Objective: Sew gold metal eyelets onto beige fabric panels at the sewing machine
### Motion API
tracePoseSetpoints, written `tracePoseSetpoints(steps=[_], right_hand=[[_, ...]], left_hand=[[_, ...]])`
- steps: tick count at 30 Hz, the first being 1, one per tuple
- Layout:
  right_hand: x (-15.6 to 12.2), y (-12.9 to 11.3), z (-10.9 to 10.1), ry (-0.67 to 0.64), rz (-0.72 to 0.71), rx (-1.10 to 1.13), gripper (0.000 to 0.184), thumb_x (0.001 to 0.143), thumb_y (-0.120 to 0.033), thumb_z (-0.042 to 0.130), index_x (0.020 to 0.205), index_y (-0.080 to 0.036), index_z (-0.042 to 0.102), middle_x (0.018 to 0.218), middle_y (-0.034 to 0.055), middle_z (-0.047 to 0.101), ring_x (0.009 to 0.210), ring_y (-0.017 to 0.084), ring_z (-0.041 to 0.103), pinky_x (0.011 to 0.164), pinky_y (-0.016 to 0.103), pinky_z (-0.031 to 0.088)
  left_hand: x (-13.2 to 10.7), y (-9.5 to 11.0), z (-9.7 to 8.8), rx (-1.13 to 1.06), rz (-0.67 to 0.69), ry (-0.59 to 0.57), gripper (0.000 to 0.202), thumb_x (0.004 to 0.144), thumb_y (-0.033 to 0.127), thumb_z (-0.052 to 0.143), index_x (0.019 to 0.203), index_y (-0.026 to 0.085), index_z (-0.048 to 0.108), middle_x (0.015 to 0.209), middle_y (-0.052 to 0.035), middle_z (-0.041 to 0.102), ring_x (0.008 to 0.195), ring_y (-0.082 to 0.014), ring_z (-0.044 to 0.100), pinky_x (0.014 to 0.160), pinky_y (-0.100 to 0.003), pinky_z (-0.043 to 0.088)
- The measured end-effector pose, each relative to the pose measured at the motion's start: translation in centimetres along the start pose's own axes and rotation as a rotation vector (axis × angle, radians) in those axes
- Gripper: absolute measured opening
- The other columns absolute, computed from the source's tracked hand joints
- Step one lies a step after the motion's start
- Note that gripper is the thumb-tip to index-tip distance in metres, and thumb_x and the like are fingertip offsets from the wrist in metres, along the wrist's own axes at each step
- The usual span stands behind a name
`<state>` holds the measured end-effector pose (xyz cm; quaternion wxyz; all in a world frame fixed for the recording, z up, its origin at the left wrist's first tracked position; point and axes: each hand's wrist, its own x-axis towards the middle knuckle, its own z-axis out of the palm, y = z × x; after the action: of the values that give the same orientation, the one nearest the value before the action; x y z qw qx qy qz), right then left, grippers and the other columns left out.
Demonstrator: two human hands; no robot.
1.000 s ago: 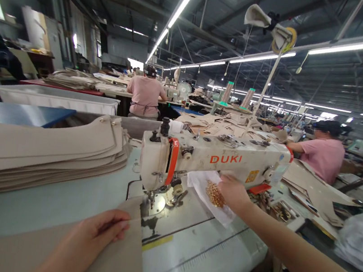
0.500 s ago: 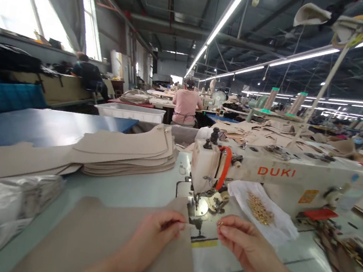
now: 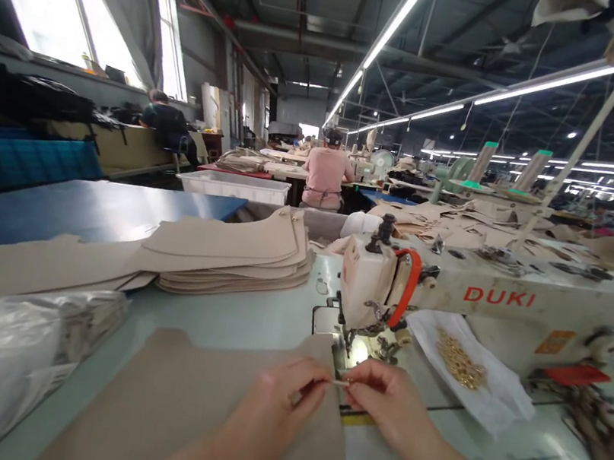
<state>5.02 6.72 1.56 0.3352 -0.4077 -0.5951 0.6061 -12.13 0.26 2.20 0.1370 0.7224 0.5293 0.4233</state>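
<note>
Beige and smooth, the panel (image 3: 172, 394) has its edge pinched by the left hand (image 3: 277, 406); facing it, the right hand (image 3: 393, 404) seems to grasp a small gold piece (image 3: 347, 381), though the fingertips (image 3: 357, 393) mostly hide it. The panel lies on the table (image 3: 239, 320) before the sewing machine (image 3: 493, 319), and looks light and pliable, best held near the edge. Beyond, loose gold pieces (image 3: 461, 359) sit on white wrapping (image 3: 500, 409), probably light, hard and easily dropped.

Matt all over, this smooth beige sheet (image 3: 173, 391), while the gold pieces (image 3: 461, 359) flash shiny and metallic! Glossy, crinkled clear plastic on the bag (image 3: 8, 335); the desk (image 3: 213, 316) gleams smooth.
</note>
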Motion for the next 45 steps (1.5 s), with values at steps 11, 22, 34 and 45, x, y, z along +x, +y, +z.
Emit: tracePoseSetpoints(steps=[11, 22, 34, 45], right_hand=[[0.3, -1.0, 1.7, -0.024, 0.048, 0.056, 0.012, 0.053, -0.016, 0.057, 0.064, -0.018, 0.063, 0.052, -0.0054, 0.057, 0.05, 0.011, 0.051, 0.054, 0.023, 0.042], [0.9, -0.2, 2.2, 0.082, -0.092, -0.001, 0.014, 0.056, -0.018, 0.057, 0.066, -0.019, 0.067, 0.064, -0.0003, 0.065, 0.065, 0.017, 0.059, 0.065, 0.029, 0.048], [0.8, -0.1, 2.4, 0.024, -0.15, 0.115, 0.018, 0.062, -0.03, 0.068, 0.075, -0.019, 0.072, 0.071, 0.003, 0.068, 0.066, 0.019, 0.064, 0.069, 0.032, 0.051], [0.6, 0.6, 2.6, 0.035, -0.204, -0.009, 0.022, 0.073, -0.03, 0.058, 0.087, -0.017, 0.069, 0.076, 0.0047, 0.069, 0.064, 0.019, 0.066, 0.062, 0.03, 0.052]], left_hand=[[0.0, -0.2, 0.2, 0.139, 0.037, 0.109, 0.015, 0.08, 0.012, 0.049, 0.074, 0.02, 0.061, 0.068, 0.0013, 0.063, 0.06, -0.0111, 0.06, 0.059, -0.02, 0.047], [0.0, -0.2, 0.2, 0.175, -0.033, 0.094, 0.017, 0.079, 0.016, 0.047, 0.07, 0.022, 0.06, 0.064, 0.0021, 0.062, 0.058, -0.0115, 0.058, 0.057, -0.02, 0.046], [0.3, 0.2, -0.1, 0.112, -0.154, 0.186, 0.014, 0.074, 0.019, 0.05, 0.066, 0.022, 0.061, 0.06, 0.0036, 0.065, 0.054, -0.0117, 0.06, 0.055, -0.02, 0.047], [0.4, 0.8, -0.2, -0.018, -0.277, 0.102, 0.015, 0.074, 0.021, 0.053, 0.064, 0.021, 0.063, 0.059, 0.0036, 0.065, 0.052, -0.0115, 0.056, 0.054, -0.02, 0.045]])
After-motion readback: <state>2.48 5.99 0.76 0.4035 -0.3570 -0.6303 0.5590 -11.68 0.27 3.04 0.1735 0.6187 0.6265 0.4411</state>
